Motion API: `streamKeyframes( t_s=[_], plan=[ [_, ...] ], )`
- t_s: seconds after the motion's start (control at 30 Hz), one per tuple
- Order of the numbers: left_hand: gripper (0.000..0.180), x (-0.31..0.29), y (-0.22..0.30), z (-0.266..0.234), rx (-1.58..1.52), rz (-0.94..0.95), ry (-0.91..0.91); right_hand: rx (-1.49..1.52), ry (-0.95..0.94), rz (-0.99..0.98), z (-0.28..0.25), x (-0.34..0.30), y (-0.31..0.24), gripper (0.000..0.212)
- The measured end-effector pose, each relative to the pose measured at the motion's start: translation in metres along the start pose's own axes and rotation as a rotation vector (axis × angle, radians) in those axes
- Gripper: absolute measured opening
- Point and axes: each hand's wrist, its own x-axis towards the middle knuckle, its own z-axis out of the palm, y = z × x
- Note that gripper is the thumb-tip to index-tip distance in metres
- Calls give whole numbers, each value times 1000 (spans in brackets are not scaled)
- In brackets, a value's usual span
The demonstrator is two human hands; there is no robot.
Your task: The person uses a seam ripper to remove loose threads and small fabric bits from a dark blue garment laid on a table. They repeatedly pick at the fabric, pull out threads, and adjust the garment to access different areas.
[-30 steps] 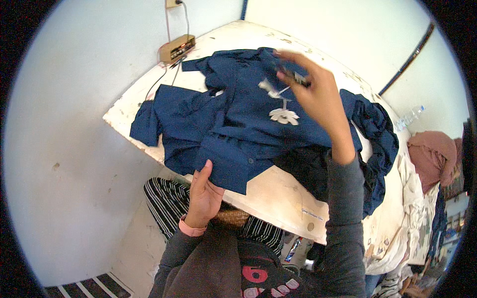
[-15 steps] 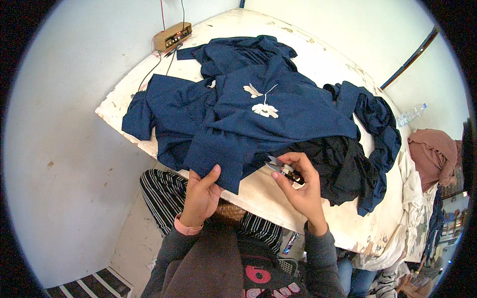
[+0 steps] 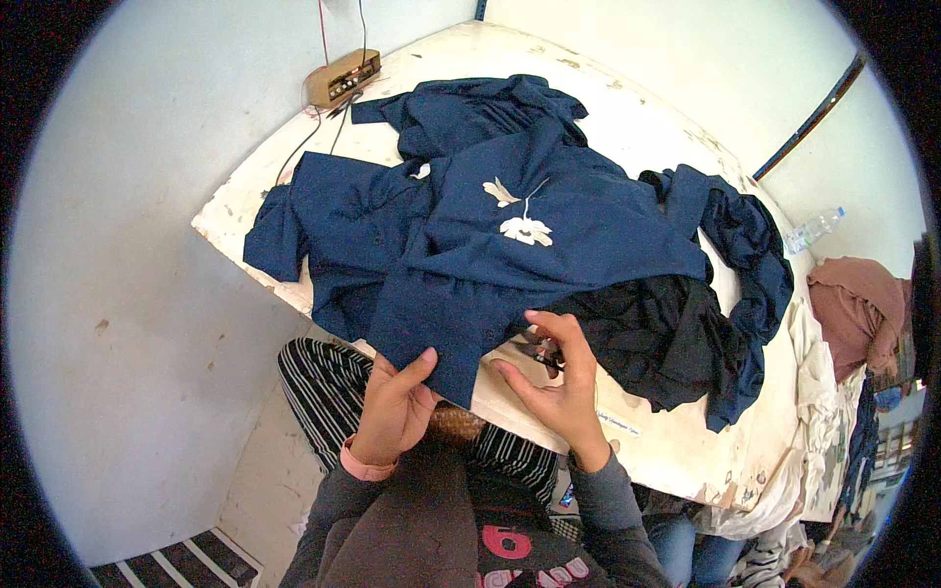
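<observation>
A navy blue garment (image 3: 588, 220) with white flower motifs lies rumpled across the white table (image 3: 676, 451). My left hand (image 3: 397, 410) pinches a flat, straight-edged end of it at the near table edge, thumb on top and fingers underneath. Just right of that end, my right hand (image 3: 561, 397) holds small thread snips (image 3: 545, 351) against its inner side, thumb and forefinger spread apart. The snips are blurred and partly hidden by the fingers, so I cannot tell how their blades stand. Black cloth (image 3: 657, 333) lies bunched beyond my right hand.
A brown box with knobs (image 3: 345, 78) and wires stands at the far left table corner, by the wall. A clear plastic bottle (image 3: 816, 230) lies at the right. White cloth (image 3: 812, 382) hangs over the right edge, near brown draped fabric (image 3: 855, 304). A small printed strip (image 3: 618, 423) is on the table.
My right hand has moved left and slightly down, closer to the held garment end, and the snips have turned back into the hand. My left hand keeps its hold.
</observation>
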Motion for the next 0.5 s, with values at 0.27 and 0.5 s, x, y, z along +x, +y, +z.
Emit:
streamKeyframes(
  t_s=[0.27, 0.5],
  plan=[
    [69, -49, 9, 10, 1181, 417, -178, 18, -152, -152, -4, 3, 15, 33],
    [63, -23, 10, 6, 2403, 961, 71, 207, -73, 53, 3, -5, 9, 19]
  ],
)
